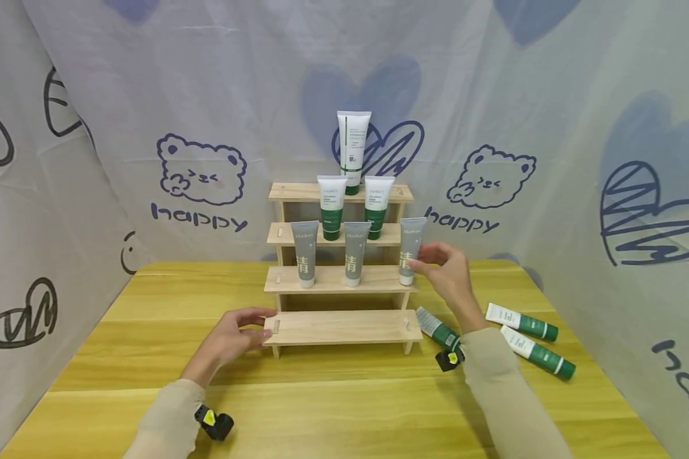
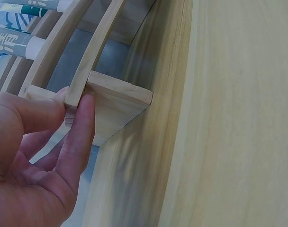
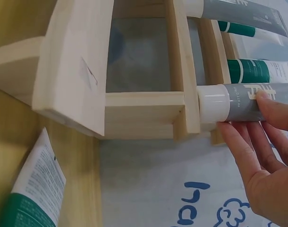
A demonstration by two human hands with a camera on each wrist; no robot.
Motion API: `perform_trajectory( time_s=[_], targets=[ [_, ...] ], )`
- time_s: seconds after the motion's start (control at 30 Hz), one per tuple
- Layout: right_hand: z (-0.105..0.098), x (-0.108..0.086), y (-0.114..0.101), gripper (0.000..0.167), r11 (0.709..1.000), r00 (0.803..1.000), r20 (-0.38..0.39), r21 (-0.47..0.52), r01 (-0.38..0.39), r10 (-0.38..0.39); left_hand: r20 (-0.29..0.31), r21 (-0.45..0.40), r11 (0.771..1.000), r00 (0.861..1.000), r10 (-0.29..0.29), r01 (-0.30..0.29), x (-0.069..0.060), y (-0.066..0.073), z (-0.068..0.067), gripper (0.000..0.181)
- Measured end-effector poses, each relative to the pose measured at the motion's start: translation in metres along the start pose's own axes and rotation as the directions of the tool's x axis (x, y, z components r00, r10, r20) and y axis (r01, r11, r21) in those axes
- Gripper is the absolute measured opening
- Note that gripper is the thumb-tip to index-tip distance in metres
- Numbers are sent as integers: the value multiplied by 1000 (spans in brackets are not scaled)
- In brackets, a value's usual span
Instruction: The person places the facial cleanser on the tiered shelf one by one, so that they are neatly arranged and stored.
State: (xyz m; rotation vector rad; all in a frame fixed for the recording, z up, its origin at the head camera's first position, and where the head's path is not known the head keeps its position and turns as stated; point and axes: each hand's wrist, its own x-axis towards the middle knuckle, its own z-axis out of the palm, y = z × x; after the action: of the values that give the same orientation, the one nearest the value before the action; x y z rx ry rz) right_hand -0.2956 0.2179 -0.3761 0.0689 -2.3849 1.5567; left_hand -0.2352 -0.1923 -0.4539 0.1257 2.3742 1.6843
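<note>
A wooden tiered display rack (image 1: pixel 344 326) stands on the table. My left hand (image 1: pixel 232 338) pinches the left end of its lowest shelf between thumb and fingers, as the left wrist view (image 2: pixel 44 142) shows up close. With my right hand (image 1: pixel 450 274) I hold a grey tube (image 1: pixel 411 245) upright at the right end of the second shelf from the bottom, its white cap (image 3: pixel 214 104) at the shelf. Two more grey tubes (image 1: pixel 306 248) (image 1: pixel 355 252) share that shelf. Above stand two white-and-green tubes (image 1: pixel 332 204) (image 1: pixel 377 204), and a taller white tube (image 1: pixel 353 143) tops the rack.
Right of the rack, a white-and-green tube (image 1: pixel 436 326) lies partly behind my right wrist. Two more lying tubes (image 1: pixel 522 320) (image 1: pixel 538 354) are farther right on the wooden table (image 1: pixel 333 408). A patterned cloth (image 1: pixel 235 76) hangs behind and at both sides.
</note>
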Motion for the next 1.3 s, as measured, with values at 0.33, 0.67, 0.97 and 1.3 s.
perform_trajectory(
  time_s=[0.33,0.67,0.97,1.3],
  targets=[
    [8,-1,1,33,1000,1000,-13,17,0,0,-5,3,1000,1000,1,-1,0,0,0,46],
    [11,-1,2,34,1000,1000,-12,15,23,-23,-1,0,1000,1000,1,-1,-1,1,0,46],
    [8,-4,-1,35,1000,999,49,4,15,-15,0,8,1000,1000,2,-2,-2,1,0,46],
    [8,-6,1,36,999,997,61,-7,37,-36,-10,22,1000,1000,3,-3,0,-2,0,46]
  ],
)
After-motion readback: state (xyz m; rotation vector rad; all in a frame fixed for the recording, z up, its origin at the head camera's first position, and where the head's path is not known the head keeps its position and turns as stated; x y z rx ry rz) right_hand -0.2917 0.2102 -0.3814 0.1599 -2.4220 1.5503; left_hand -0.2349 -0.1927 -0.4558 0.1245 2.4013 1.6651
